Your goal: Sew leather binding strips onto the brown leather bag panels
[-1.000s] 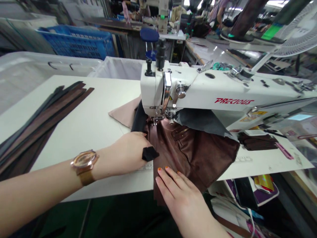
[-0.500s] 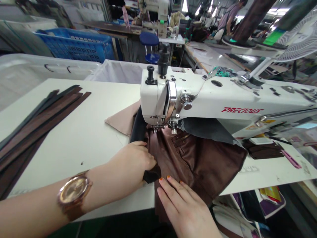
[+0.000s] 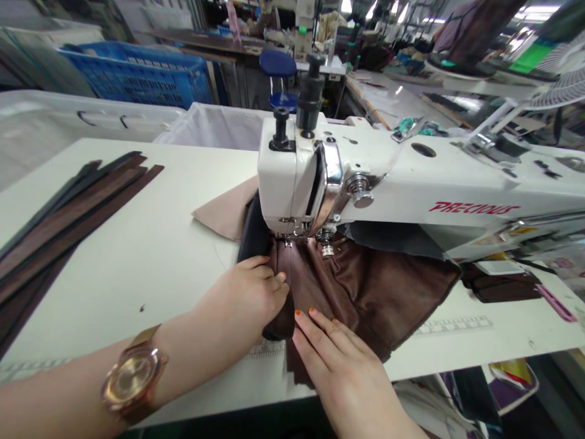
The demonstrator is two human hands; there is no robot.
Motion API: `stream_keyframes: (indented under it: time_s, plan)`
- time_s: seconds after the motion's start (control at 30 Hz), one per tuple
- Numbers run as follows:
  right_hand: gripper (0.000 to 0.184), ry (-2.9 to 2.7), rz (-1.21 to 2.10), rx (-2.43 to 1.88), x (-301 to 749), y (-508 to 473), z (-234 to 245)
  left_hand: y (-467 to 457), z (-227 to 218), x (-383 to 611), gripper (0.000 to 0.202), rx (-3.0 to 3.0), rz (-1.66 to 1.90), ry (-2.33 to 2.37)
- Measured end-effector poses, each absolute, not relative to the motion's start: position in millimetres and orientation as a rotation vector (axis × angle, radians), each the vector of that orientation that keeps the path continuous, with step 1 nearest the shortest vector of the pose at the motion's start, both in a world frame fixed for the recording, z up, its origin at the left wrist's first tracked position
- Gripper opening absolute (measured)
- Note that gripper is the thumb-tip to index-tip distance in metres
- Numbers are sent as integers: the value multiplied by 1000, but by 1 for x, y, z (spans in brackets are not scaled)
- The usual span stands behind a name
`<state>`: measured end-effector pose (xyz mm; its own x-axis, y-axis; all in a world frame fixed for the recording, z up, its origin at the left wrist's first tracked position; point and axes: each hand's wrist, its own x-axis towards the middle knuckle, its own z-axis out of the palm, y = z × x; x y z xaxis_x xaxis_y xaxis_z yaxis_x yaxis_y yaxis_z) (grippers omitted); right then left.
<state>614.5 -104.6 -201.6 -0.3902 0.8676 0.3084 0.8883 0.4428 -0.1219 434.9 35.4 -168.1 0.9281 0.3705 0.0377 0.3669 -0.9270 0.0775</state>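
Brown leather-like fabric (image 3: 384, 292) lies bunched under the needle area of a white sewing machine (image 3: 393, 195). The presser foot (image 3: 289, 241) sits over a seam along its left side. My left hand (image 3: 251, 292) is curled over the fabric's folded left edge, gripping it with its thumb and fingers. My right hand (image 3: 340, 366) lies flat on the brown fabric in front of the presser foot, fingers stretched out. A black layer (image 3: 253, 235) shows along the left edge, and a beige piece (image 3: 228, 210) sticks out behind it.
Dark brown and black strips (image 3: 77, 219) lie on the left of the white table (image 3: 183, 244). A white-lined bin (image 3: 214, 125) stands behind it, with a blue crate (image 3: 141, 73) beyond. A brown bundle (image 3: 500, 283) and a pink tool (image 3: 555, 303) rest at the right.
The brown fabric has moved a little farther under the presser foot. Its front end now lies higher on the table. Both hands have stayed on it, and the camera view has shifted slightly.
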Motion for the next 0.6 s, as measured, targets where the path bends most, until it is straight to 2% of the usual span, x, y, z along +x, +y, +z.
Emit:
stream_keyframes:
  time_s: [0.17,0.37,0.6]
  plan:
    - [30,-2401,-26,-1505,616,-95,-203,40,-167,439,32,3086,108,613]
    - [32,-2436,32,-1539,620,-81,-208,50,-172,440,30,3164,156,615]
    - [35,-2457,-13,-1579,618,-71,-209,53,-184,433,44,3109,164,659]
